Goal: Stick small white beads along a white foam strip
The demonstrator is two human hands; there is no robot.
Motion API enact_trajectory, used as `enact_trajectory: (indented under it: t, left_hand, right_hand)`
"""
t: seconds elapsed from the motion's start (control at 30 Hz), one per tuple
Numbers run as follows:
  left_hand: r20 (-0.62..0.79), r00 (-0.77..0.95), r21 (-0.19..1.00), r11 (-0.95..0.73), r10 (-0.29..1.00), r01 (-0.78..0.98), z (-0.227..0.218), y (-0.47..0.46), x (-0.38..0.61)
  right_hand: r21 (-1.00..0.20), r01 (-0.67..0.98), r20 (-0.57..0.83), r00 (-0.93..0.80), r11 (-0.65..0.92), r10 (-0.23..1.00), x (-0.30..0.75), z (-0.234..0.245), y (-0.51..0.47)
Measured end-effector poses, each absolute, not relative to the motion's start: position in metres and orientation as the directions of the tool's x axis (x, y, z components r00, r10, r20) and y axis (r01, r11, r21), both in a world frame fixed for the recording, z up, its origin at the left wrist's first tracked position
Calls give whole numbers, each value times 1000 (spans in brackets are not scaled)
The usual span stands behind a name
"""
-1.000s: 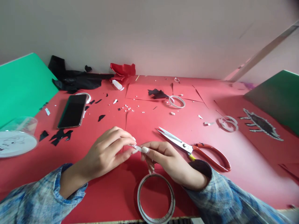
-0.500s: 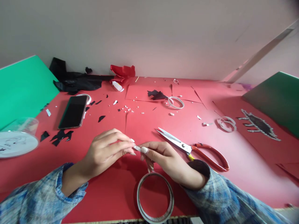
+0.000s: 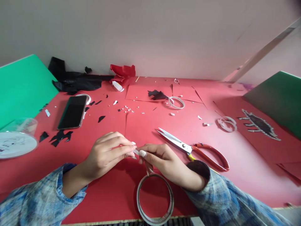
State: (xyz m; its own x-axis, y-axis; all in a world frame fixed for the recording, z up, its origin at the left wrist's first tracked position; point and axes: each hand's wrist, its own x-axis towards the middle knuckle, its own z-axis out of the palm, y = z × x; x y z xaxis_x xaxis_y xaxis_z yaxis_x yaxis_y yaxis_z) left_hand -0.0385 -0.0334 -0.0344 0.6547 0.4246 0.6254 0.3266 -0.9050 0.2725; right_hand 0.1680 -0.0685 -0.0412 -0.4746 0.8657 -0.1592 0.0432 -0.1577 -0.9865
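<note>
Just in front of me, my left hand (image 3: 104, 153) and my right hand (image 3: 164, 161) meet with their fingertips pinched closed. Between them they hold a small whitish strip (image 3: 136, 151); its material is hard to make out. A piece of clear tape (image 3: 149, 169) runs from under my right fingers down to a tape roll (image 3: 171, 204), which stands near the table's front edge. Beyond my right wrist lie scissors (image 3: 184, 146) with red handles, blades slightly apart, pointing to the far left.
A phone (image 3: 72, 113), a clear tub with a white lid (image 3: 16, 146) and black scraps (image 3: 61, 137) lie left. Behind are white beads (image 3: 128, 109), a glue bottle (image 3: 117, 85) and white rings (image 3: 176, 103). A bead-edged black cutout (image 3: 260, 125) lies right, beside green boards (image 3: 279, 97).
Both hands stay pinched together at the strip, with only slight finger movement. The whole view has shifted a little; the objects on the table have stayed in place.
</note>
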Motion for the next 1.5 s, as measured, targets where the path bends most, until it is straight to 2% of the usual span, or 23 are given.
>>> enact_trajectory:
  t: [0.33, 0.43, 0.5, 0.57, 0.7, 0.77, 0.8, 0.87, 0.93, 1.03, 1.17, 1.33, 1.43, 1.5]
  left_hand:
    - [527, 729, 196, -897, 437, 396, -32, -36, -34]
    - [577, 684, 108, -872, 446, 478, -37, -50, -26]
    - [604, 617, 97, -815, 505, 572, -40, -61, -17]
    - [561, 594, 176, -785, 576, 594, -41, -66, -12]
    - [370, 636, 476, -726, 677, 497, -32, -31, -35]
    - [417, 305, 558, -506, 856, 658, -28, 5, -64]
    - [407, 148, 544, -369, 901, 753, -29, 23, -81]
    - [452, -147, 418, -64, 880, 906, -33, 54, -109]
    - [381, -293, 349, 157, 877, 924, -40, 73, -127]
    - [274, -347, 333, 250, 897, 909, -48, 81, -132]
    - [317, -426, 364, 306, 847, 880, -48, 80, -124]
    - [223, -482, 444, 352, 848, 824, -46, 89, -126]
    - [196, -481, 432, 365, 854, 824, -41, 89, -128]
    - [218, -377, 405, 268, 900, 874, -34, 77, -126]
  right_hand:
    - [-994, 80, -108, -491, -79, 865, 163, -45, -73]
    - [-994, 2, -93, -490, -105, 867, 163, -45, -74]
    - [-983, -100, -89, -473, -153, 877, 163, -45, -73]
    - [-961, -189, -106, -425, -203, 899, 163, -47, -71]
    - [-942, -229, -141, -392, -245, 909, 164, -49, -67]
    - [-943, -214, -145, -429, -256, 892, 163, -48, -67]
    - [-943, -210, -144, -445, -259, 884, 163, -47, -67]
    - [-943, -200, -144, -475, -266, 868, 163, -45, -68]
    - [-944, -189, -146, -499, -271, 854, 163, -43, -70]
    - [-948, -173, -143, -519, -267, 843, 162, -41, -72]
    - [-960, -152, -118, -539, -233, 834, 161, -41, -73]
    - [-972, -129, -96, -547, -197, 832, 160, -43, -74]
    - [-969, -141, -94, -553, -205, 828, 160, -43, -75]
    - [-965, -152, -96, -555, -214, 826, 161, -43, -75]
